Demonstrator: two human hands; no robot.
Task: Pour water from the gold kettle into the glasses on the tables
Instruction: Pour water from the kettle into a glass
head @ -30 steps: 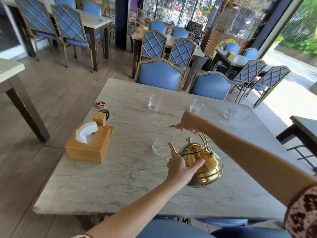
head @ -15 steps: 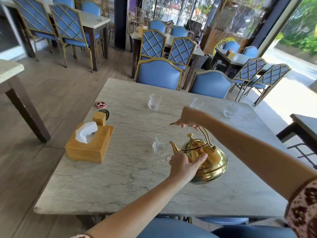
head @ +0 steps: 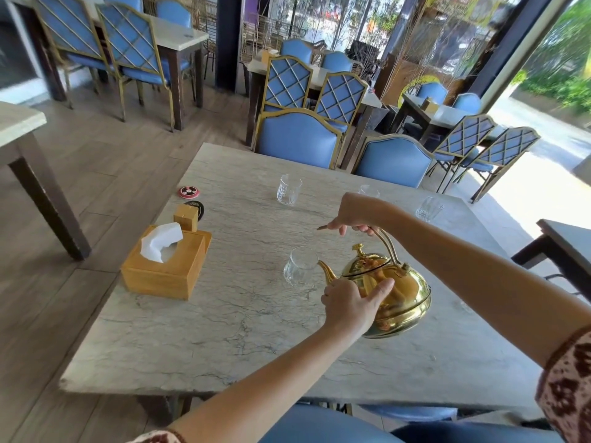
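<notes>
The gold kettle (head: 403, 294) hangs tilted above the marble table (head: 224, 314), its spout pointing left at the rim of a clear glass (head: 299, 266). My right hand (head: 358, 214) grips the kettle's arched handle from above. My left hand (head: 350, 306) presses against the kettle's near side below the spout. Three more clear glasses stand farther back: one at mid-table (head: 288, 189), one partly hidden behind my right hand (head: 368, 190), one at the right (head: 429, 208). No stream of water is visible.
A wooden tissue box (head: 166, 266) sits at the table's left, with a small wooden block (head: 186, 217) and two round coasters (head: 189, 191) behind it. Blue chairs (head: 297, 139) line the far edge. Other tables stand left (head: 19, 123) and right (head: 566, 238).
The kettle has risen off the table and tipped further, its spout coming toward the near glass. Both hands moved up with it.
</notes>
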